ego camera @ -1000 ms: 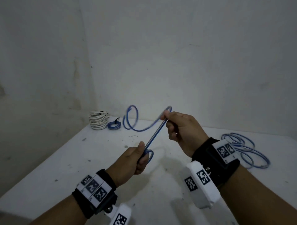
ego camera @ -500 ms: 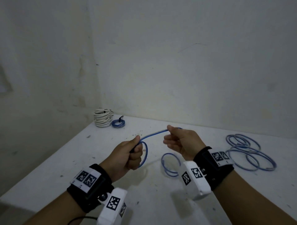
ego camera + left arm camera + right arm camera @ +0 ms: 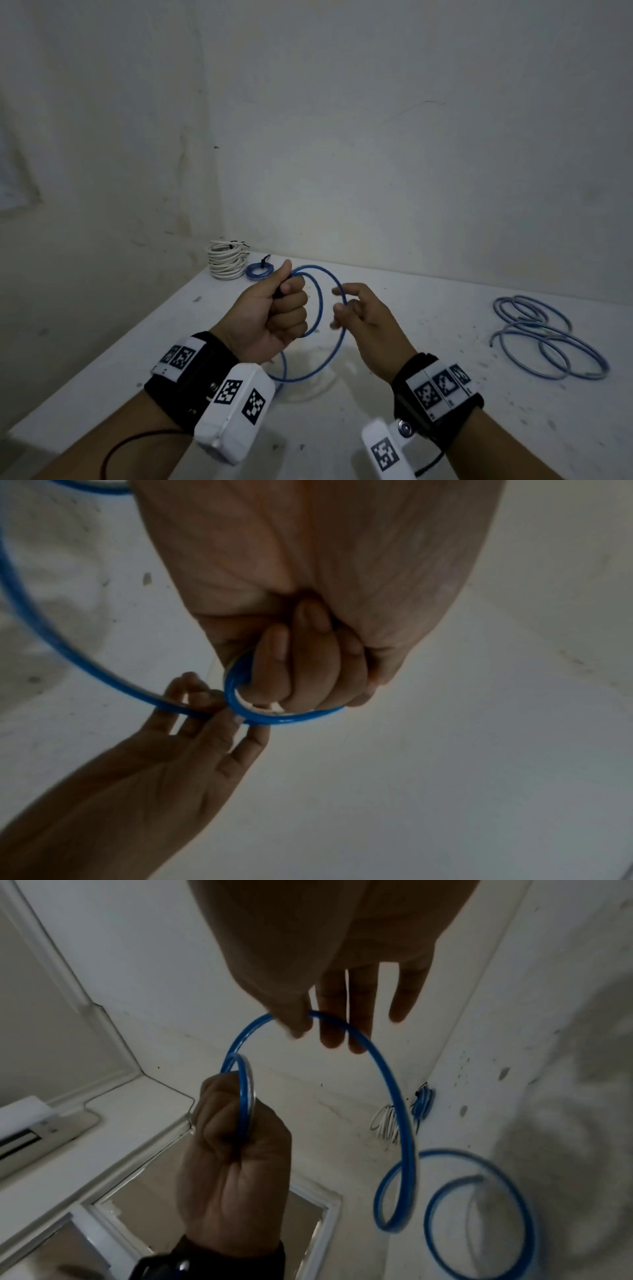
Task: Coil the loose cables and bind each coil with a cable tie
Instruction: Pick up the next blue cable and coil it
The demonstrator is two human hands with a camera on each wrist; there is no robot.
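Note:
My left hand (image 3: 286,308) is a raised fist that grips a small loop of the blue cable (image 3: 322,298) above the white table (image 3: 394,404). A few centimetres to its right, my right hand (image 3: 344,305) pinches the same cable between thumb and forefinger, its other fingers straight. From that pinch a wider loop hangs down toward the table. In the right wrist view the cable (image 3: 387,1074) arcs from my thumb to the left fist (image 3: 236,1150) and trails in curls on the table. The left wrist view shows curled fingers (image 3: 298,669) round the cable (image 3: 274,719).
A white coil (image 3: 226,263) and a small bound blue coil (image 3: 258,270) sit in the table's far left corner against the wall. Another loose blue cable (image 3: 548,339) sprawls on the right side. The table's left edge runs near my left forearm.
The stretch of cable between my hands has bent into a wide hanging loop. My left fist has risen and both hands have drawn closer together.

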